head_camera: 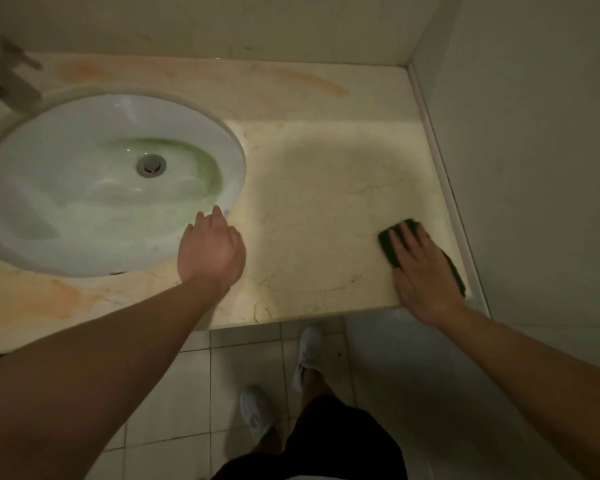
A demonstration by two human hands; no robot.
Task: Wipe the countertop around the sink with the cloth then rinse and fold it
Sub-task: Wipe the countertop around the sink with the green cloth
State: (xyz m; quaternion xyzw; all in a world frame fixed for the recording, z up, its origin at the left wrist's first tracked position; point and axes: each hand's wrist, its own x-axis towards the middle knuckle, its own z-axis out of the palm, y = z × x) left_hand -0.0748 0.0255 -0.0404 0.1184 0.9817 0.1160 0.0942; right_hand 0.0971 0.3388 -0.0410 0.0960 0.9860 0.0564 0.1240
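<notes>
While right hand [425,271] flattens fingers on cloth [384,241] at countertop [319,209] edge, left hand [210,252] fingers slack by sink [49,188]

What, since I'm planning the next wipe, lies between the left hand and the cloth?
Only bare countertop, seen in the head view, separates the left hand from the cloth under the right hand.

Right of the sink [66,133], open countertop [326,202] runs to the side wall [534,168], which blocks further travel. Behind the sink, a narrow strip passes along the back wall [257,22]. The faucet [7,74] obstructs the sink's rear left. The left hand [210,251] lies over its front-right rim
</notes>
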